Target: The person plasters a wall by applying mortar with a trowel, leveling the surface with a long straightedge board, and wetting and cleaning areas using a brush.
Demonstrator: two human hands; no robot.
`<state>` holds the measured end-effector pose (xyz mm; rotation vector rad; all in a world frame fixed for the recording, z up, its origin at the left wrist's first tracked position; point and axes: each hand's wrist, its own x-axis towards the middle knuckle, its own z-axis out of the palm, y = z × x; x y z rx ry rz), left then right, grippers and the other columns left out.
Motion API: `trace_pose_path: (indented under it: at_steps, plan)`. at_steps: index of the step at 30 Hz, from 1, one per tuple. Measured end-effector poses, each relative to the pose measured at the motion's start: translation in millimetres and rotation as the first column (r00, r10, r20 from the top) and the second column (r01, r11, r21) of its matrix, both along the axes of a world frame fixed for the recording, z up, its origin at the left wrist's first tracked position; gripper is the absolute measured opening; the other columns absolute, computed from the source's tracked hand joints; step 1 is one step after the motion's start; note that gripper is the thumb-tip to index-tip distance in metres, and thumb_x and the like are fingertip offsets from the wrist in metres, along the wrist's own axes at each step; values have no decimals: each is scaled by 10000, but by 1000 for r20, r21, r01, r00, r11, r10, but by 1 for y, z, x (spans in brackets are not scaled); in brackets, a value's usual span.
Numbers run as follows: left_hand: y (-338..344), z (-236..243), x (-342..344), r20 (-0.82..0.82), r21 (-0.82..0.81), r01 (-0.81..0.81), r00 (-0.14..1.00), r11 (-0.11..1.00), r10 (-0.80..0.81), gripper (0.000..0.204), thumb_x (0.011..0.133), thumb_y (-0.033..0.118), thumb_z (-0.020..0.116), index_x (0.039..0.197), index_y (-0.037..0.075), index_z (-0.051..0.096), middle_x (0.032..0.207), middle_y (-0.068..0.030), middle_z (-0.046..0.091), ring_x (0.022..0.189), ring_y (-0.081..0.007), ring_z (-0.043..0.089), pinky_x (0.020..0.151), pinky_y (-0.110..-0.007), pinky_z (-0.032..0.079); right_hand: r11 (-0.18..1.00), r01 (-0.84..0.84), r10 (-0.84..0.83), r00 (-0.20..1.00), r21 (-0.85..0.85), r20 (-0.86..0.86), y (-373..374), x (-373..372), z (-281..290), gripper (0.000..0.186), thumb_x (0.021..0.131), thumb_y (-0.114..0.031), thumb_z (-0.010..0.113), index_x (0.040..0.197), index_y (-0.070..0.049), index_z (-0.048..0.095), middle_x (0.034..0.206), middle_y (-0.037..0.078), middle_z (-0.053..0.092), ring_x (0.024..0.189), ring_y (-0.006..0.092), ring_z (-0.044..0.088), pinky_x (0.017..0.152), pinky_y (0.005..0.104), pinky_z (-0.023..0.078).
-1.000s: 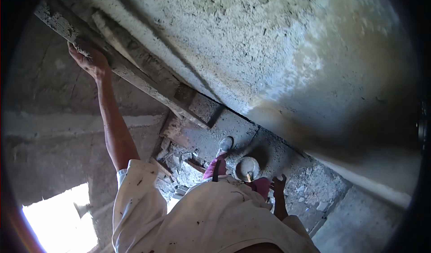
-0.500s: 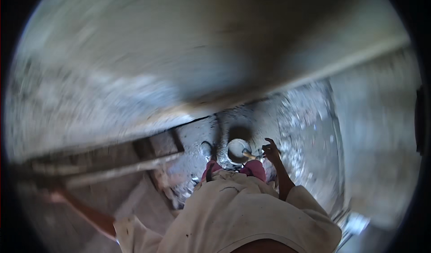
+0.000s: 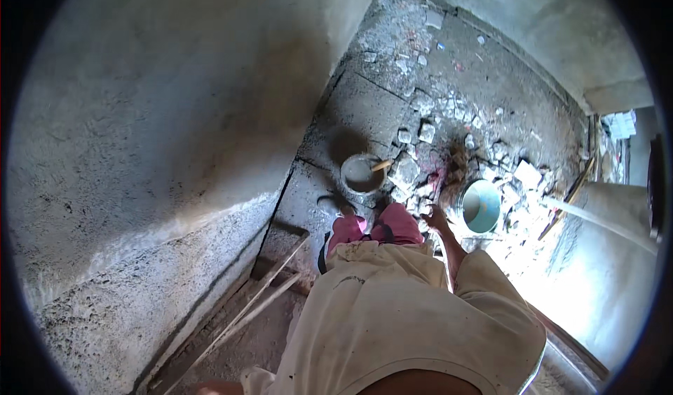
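Observation:
My right hand (image 3: 435, 219) hangs beside my right knee, just left of a pale blue-green bucket (image 3: 491, 220). Its fingers look loosely apart, and I see nothing held in them. Part of my left hand or wrist (image 3: 219, 388) shows at the lower edge; its fingers are cut off from view. On the floor ahead of my feet sits a round grey pan (image 3: 348, 185) with grey material in it. A tool's wooden handle (image 3: 382, 165) juts over the pan's right rim; its working end is hidden.
Broken stone and rubble (image 3: 424, 132) litter the floor ahead and right. A rough plastered wall (image 3: 175, 114) rises on my left. Thin wooden strips (image 3: 242, 321) slant near my left side. A pale pole (image 3: 603, 222) reaches in from the right.
The view has swung toward the right and sharpened; the rubble and bucket now show clearly. My left hand has dropped to the lower edge. My right hand is lower, near the bucket.

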<state>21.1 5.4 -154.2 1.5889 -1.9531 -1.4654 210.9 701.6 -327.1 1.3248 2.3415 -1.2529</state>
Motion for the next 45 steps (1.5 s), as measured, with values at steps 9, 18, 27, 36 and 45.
trace_pose_path:
  at_steps: [9,18,27,36,45]
  plan:
    - [115,-53,-30,121,617,153,951,772,-285,597,977,369,484,1507,296,219,1505,-14,333,1356,-280,353,1061,-526,361,990,-76,73,997,-118,-26,-26,-36,17,498,820,-261,693,1267,-117,525,942,154,670,855,323,659,759,415,516]
    - [379,-301,-184,342,597,687,248,413,-906,817,838,396,718,1473,256,222,1245,-97,543,1006,-246,575,666,-423,519,921,-158,123,985,357,117,-22,-129,-114,431,844,-153,597,1271,-160,539,1189,137,575,952,374,596,746,469,535]
    - [480,-573,-131,351,735,425,429,529,-832,702,836,373,727,1405,266,329,1360,-91,436,1157,-315,495,818,-567,505,706,-418,250,903,572,350,60,-210,-365,611,820,-59,588,1382,-259,457,1455,96,386,1135,402,519,808,538,495]
    - [504,-627,-124,178,826,469,309,312,-934,472,925,155,547,1362,233,389,1250,-42,537,1040,-217,576,762,-446,550,680,-674,475,705,288,526,21,-160,-432,220,826,-219,620,1011,-101,613,1019,126,636,952,277,610,839,493,460]
    - [491,-628,-183,158,559,805,129,196,-979,451,848,88,535,1291,11,490,1166,-164,603,1019,-289,605,881,-374,484,842,-452,408,891,294,200,-30,-175,-302,537,811,-98,653,1308,-60,454,895,150,577,598,278,628,448,410,465]
